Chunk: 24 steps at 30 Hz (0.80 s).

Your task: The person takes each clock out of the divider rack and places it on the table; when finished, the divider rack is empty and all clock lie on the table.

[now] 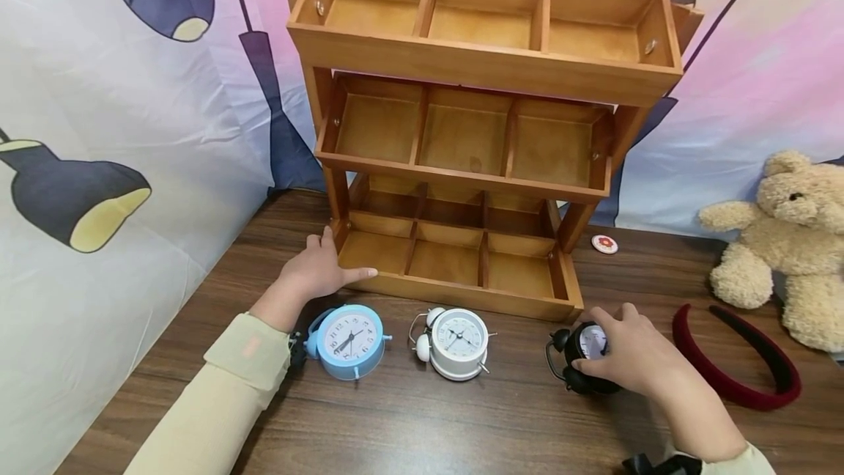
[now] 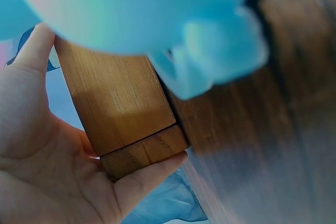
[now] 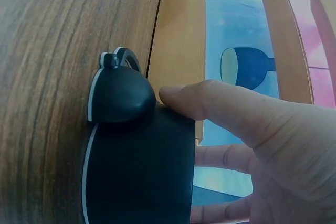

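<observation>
My left hand [image 1: 316, 267] holds the lower left front corner of a wooden three-tier shelf [image 1: 461, 297], its thumb along the front board. In the left wrist view the wood lies between thumb and fingers. Just below that hand a light blue twin-bell alarm clock [image 1: 352, 337] lies face up, and it blurs across the top of the left wrist view. My right hand [image 1: 629, 350] grips a black twin-bell alarm clock [image 3: 139, 169] on the table, thumb on one side and fingers on the other, partly covering its face. Between the hands lies a white twin-bell alarm clock [image 1: 459, 343].
A dark red headband [image 1: 732, 380] lies to the right of my right hand. Behind it sits a beige teddy bear [image 1: 791, 240]. A small round badge with a red flower [image 1: 604, 244] is beside the shelf. Printed fabric [image 1: 178, 123] hangs behind the dark wooden table [image 1: 395, 431].
</observation>
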Each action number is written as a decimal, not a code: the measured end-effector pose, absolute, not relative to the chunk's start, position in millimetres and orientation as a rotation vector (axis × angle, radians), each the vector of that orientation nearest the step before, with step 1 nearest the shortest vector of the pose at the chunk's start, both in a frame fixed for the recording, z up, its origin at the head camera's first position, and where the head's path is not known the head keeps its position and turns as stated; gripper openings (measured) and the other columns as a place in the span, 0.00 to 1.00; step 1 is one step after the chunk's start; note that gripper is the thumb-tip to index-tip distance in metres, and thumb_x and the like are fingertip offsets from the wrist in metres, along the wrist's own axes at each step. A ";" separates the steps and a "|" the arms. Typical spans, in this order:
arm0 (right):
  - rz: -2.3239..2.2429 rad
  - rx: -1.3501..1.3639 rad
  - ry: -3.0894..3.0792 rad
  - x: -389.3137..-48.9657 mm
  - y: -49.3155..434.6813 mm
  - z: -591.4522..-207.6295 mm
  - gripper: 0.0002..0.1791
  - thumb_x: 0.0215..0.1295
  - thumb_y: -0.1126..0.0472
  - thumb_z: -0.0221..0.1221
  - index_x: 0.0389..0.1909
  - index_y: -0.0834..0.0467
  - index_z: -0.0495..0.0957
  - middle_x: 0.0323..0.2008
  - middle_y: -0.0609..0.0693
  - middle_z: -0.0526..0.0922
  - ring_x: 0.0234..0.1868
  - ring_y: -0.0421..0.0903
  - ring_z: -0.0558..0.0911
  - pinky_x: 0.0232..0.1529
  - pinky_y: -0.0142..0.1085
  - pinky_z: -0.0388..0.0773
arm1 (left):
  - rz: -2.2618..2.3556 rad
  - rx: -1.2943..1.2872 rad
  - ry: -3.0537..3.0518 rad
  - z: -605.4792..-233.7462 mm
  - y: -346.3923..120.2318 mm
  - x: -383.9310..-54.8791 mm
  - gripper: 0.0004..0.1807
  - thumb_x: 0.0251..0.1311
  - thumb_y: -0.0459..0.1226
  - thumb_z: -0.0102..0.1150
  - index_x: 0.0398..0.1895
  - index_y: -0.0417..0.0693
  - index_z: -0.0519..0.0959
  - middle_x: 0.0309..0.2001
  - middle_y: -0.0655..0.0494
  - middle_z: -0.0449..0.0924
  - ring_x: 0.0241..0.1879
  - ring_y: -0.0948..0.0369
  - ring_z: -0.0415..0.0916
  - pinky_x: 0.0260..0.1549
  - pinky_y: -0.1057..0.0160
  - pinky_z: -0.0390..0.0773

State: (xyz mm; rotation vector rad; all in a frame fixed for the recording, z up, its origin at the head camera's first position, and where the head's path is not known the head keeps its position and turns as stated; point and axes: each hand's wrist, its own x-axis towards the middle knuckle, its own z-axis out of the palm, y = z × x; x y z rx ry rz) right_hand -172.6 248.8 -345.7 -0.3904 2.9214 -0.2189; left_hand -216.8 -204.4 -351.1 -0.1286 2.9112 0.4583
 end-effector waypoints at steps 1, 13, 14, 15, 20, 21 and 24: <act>-0.223 -0.391 2.923 -172.6 248.9 -346.5 0.48 0.48 0.36 0.72 0.63 0.62 0.72 0.49 0.78 0.68 0.47 0.71 0.75 0.36 0.60 0.75 | 0.458 -0.128 2.910 -351.6 -204.2 -217.6 0.70 0.56 0.72 0.52 0.75 0.23 0.36 0.71 0.19 0.42 0.62 0.30 0.64 0.55 0.38 0.71; -0.162 -0.265 2.985 -171.3 236.7 -346.1 0.52 0.51 0.21 0.58 0.64 0.57 0.73 0.58 0.73 0.69 0.61 0.76 0.64 0.48 0.81 0.52 | 0.516 -0.115 2.858 -359.1 -211.4 -227.8 0.72 0.53 0.74 0.53 0.74 0.24 0.33 0.72 0.19 0.38 0.63 0.27 0.61 0.58 0.34 0.66; -0.186 -0.259 3.004 -171.8 234.0 -345.9 0.51 0.53 0.21 0.56 0.64 0.58 0.74 0.60 0.73 0.68 0.63 0.77 0.61 0.50 0.82 0.47 | 0.519 -0.110 2.847 -358.6 -212.7 -229.1 0.72 0.54 0.73 0.53 0.74 0.24 0.33 0.72 0.19 0.37 0.64 0.27 0.59 0.58 0.34 0.65; -0.216 -0.255 3.026 -172.5 231.1 -345.7 0.50 0.54 0.21 0.54 0.64 0.57 0.74 0.62 0.74 0.67 0.65 0.77 0.58 0.51 0.83 0.43 | 0.524 -0.105 2.836 -357.6 -213.8 -230.1 0.72 0.54 0.73 0.53 0.74 0.23 0.32 0.71 0.18 0.37 0.64 0.27 0.58 0.59 0.33 0.64; -0.377 -0.251 3.116 -178.0 218.5 -344.9 0.48 0.58 0.22 0.53 0.70 0.52 0.69 0.68 0.70 0.59 0.71 0.75 0.44 0.52 0.82 0.32 | 0.581 -0.070 2.772 -356.2 -220.8 -233.0 0.70 0.58 0.71 0.51 0.73 0.21 0.31 0.71 0.16 0.34 0.68 0.26 0.48 0.63 0.33 0.58; -0.395 -0.256 3.123 -178.8 216.0 -345.0 0.49 0.58 0.22 0.52 0.72 0.50 0.66 0.69 0.70 0.57 0.72 0.74 0.42 0.52 0.82 0.30 | 0.592 -0.067 2.761 -357.2 -222.9 -231.6 0.69 0.58 0.72 0.49 0.73 0.21 0.31 0.71 0.16 0.34 0.68 0.25 0.47 0.63 0.32 0.57; -0.423 -0.278 3.137 -182.0 208.5 -345.8 0.49 0.59 0.21 0.49 0.76 0.45 0.60 0.72 0.68 0.52 0.73 0.75 0.37 0.50 0.83 0.28 | 0.608 -0.045 2.769 -359.2 -228.5 -224.7 0.66 0.61 0.71 0.46 0.74 0.23 0.34 0.71 0.16 0.35 0.69 0.24 0.42 0.63 0.30 0.53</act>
